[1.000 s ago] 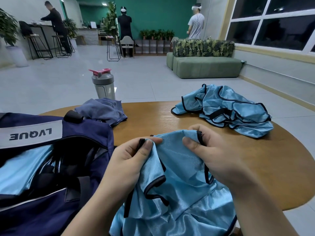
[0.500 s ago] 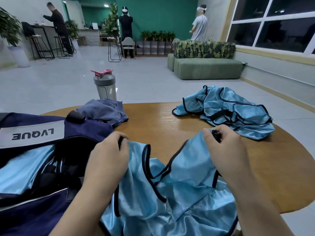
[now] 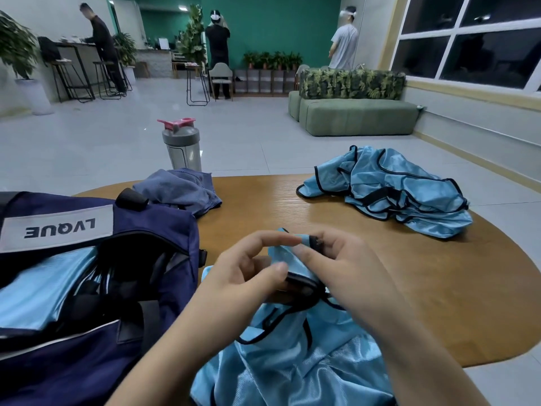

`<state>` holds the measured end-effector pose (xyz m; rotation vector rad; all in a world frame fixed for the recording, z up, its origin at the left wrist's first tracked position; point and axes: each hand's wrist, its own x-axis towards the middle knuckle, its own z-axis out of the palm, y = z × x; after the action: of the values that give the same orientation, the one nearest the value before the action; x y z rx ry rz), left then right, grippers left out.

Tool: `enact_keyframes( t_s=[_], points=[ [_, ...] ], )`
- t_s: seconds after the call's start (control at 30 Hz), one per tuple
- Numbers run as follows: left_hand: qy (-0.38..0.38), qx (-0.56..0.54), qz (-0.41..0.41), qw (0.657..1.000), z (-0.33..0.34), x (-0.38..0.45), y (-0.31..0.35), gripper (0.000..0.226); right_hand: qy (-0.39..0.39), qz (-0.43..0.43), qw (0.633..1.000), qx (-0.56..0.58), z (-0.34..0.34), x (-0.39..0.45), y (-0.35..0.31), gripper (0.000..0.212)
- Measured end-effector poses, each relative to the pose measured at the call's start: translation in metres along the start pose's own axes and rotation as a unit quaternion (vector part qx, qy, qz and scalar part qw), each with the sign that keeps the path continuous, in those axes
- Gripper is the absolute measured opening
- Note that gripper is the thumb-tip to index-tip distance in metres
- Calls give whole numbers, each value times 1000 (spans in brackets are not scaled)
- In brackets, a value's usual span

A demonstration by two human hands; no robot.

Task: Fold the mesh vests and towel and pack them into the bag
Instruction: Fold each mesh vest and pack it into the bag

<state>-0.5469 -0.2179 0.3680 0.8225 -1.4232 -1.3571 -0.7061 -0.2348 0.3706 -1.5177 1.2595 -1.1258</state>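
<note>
The left hand (image 3: 248,273) and right hand (image 3: 339,273) meet close together over the near part of the surface (image 3: 439,288), both pinching the gathered top of a light blue vest (image 3: 292,356). The left thumb and forefinger close on a black-trimmed fold of it, with the other fingers loosely spread; the right hand grips the trim just beside them. The rest of the vest hangs down from the hands toward the person, over the near edge of the surface.

To the left of the hands, touching the vest's edge, stands an open navy bag (image 3: 87,288) with a white label. Light blue fabric (image 3: 44,291) with black trim already lies inside it.

Beyond the left hand, against the far side of the bag, lies a crumpled blue-grey towel (image 3: 181,191). Behind the towel stands a grey bottle (image 3: 183,148) with a pink cap.

Beyond and to the right of the hands, well apart from them, a heap (image 3: 389,191) of more light blue vests lies unfolded near the far edge of the surface.
</note>
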Motion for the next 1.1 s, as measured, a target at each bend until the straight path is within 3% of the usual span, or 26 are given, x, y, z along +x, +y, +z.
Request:
enact_keyframes(
  t_s=[0.07, 0.13, 0.23, 0.3, 0.37, 0.43, 0.53, 0.77, 0.87, 0.93, 1.1],
  points=[
    [-63, 1, 1, 998, -6, -2, 2, 49, -41, 17, 997, 61, -8, 1, 1, 9],
    [-71, 27, 10, 997, -5, -2, 3, 52, -65, 22, 993, 93, -13, 2, 1, 19],
    [-10, 24, 26, 999, 2, 1, 1, 28, -73, 15, 992, 104, -16, 2, 1, 26],
    [47, 120, 85, 988, 0, 4, -5, 13, -67, 7, 994, 88, -17, 2, 0, 25],
    [100, 335, 180, 919, -9, 9, -11, 16, -53, -3, 997, 56, -18, 2, 0, 23],
    [119, 453, 237, 851, -15, 12, -16, 28, -37, -9, 999, 34, -18, 1, -1, 21],
    [100, 481, 264, 830, -14, 13, -17, 27, -33, -15, 999, 11, -19, -2, -4, 13],
    [69, 493, 205, 843, -8, 13, -26, 19, -79, -13, 997, -17, -21, -8, -10, 13],
    [71, 496, 191, 844, -11, 13, -28, 30, -103, -9, 994, -27, -22, -10, -11, 16],
    [75, 508, 204, 833, -11, 14, -29, 36, -119, -9, 992, -40, -22, -11, -12, 17],
    [99, 549, 269, 785, -10, 17, -27, 13, -152, -24, 987, -54, -24, -13, -12, 9]
  ],
)
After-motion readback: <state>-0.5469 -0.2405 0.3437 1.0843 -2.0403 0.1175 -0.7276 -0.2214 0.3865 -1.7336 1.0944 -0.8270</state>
